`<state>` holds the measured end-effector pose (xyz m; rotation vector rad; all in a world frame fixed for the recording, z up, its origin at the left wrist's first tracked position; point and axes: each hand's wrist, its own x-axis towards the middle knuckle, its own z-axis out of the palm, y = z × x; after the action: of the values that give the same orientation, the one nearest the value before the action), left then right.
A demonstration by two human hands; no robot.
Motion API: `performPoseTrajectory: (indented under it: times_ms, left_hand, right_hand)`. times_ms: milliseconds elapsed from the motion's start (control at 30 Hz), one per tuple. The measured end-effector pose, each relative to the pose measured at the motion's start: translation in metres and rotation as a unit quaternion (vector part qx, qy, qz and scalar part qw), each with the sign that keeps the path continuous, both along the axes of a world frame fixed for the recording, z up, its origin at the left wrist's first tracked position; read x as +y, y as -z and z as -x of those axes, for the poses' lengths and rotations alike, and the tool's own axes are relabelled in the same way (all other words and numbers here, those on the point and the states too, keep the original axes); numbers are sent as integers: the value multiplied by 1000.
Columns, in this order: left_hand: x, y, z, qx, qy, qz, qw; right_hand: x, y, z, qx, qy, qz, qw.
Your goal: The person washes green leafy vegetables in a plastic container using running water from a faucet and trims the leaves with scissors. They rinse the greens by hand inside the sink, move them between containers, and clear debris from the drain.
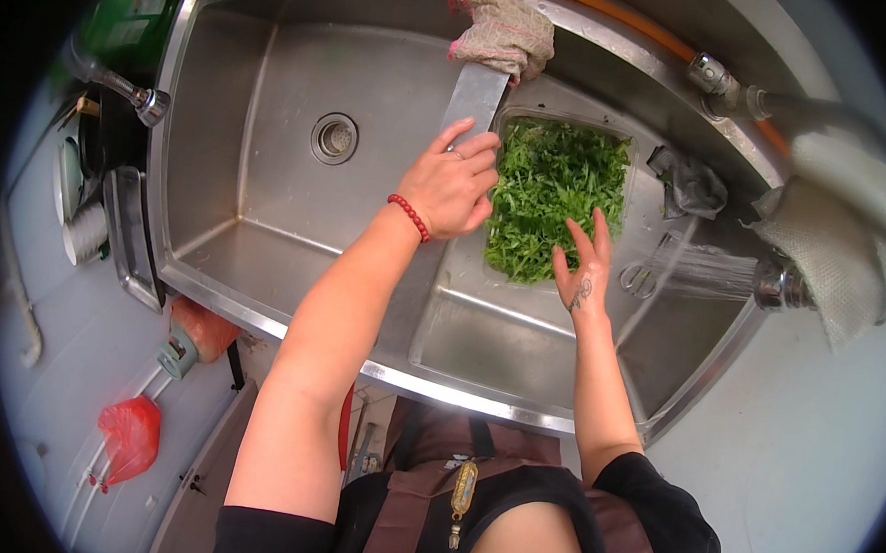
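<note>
Cut leafy greens [560, 192] fill a clear rectangular plastic container [631, 162] in the right sink basin. Over the metal divider [476, 94], at the container's left side, my left hand [452, 179] has its fingers partly spread and bent, and nothing shows in it. Whether its fingertips touch the container is unclear. My right hand [584, 273] is at the lower right of the greens, empty, with fingers apart. To the right, water streams from a faucet head [781, 283] toward the basin, beside the container.
A bunched cloth [505, 32] lies on the divider's far end. The left basin has a drain strainer [335, 139], and a second faucet [151, 105] hangs over its left rim. A wet dark mesh [696, 186] lies right of the greens. Woven fabric [839, 237] drapes over the right faucet.
</note>
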<state>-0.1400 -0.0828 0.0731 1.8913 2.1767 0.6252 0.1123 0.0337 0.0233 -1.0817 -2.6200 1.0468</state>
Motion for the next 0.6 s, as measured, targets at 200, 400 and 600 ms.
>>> performPoseTrajectory:
  times_ms: [200, 400, 600]
  left_hand:
    - [-6, -1, 1, 5, -8, 3, 1000]
    - [17, -3, -4, 3, 5, 0, 1000]
    - [-1, 0, -2, 11, -5, 10, 1000]
  right_hand:
    - [0, 4, 31, 120, 70, 4, 990]
    - [57, 102, 129, -4, 9, -127, 992]
    - [45, 109, 121, -100, 67, 1, 993]
